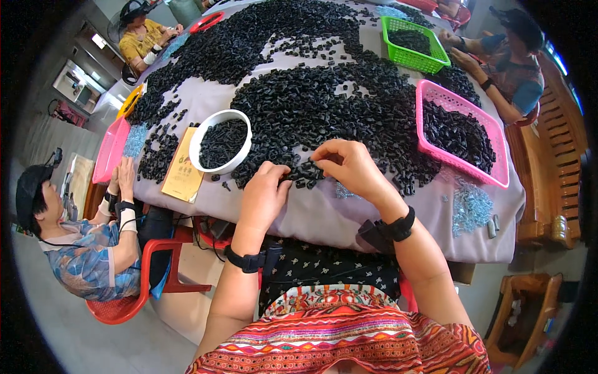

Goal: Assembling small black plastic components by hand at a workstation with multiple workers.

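Over the near edge of a large heap of small black plastic pieces, both my hands work close together. My left hand is curled, thumb against the fingers; whatever the fingertips hold is too small to make out. My right hand pinches thumb and forefinger, with what looks like a small black piece at the tips. Between the two hands lie loose black pieces. Left of my left hand stands a round white bowl filled with thin dark parts, partly on a yellow booklet.
A pink basket and a green basket hold black pieces on the right. Small clear bluish parts lie near the right edge. Another person sits at left, one far left, one far right.
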Demonstrator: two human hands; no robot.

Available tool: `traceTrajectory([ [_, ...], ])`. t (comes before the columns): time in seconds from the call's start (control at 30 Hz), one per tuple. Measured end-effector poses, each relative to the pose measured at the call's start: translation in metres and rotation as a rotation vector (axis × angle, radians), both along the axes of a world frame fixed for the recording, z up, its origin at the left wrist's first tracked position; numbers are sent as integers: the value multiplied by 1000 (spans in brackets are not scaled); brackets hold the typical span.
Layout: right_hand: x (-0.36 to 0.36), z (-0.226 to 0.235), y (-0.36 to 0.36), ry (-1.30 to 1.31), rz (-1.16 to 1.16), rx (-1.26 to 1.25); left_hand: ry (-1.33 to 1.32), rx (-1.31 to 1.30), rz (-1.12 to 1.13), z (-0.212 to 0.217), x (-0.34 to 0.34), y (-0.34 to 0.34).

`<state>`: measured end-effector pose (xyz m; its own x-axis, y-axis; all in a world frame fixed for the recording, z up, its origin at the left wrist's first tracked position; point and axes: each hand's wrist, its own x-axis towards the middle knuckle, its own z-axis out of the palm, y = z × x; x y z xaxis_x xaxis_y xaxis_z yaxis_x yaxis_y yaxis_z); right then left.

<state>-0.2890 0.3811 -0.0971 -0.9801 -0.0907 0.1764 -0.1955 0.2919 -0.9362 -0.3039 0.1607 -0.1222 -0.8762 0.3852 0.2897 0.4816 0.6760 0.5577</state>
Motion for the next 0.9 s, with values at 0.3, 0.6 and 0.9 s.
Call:
traceTrajectory([
  [0.3, 4, -6, 6, -75, -10, -58, -178, 356, 31, -9, 8, 10],
  [0.6, 6, -5, 8, -50, 17, -92, -84, 41, -76, 3, 11, 19],
  [0.9, 10, 2, 8, -51, 40, -118, -161, 353, 3, -14, 8, 16],
])
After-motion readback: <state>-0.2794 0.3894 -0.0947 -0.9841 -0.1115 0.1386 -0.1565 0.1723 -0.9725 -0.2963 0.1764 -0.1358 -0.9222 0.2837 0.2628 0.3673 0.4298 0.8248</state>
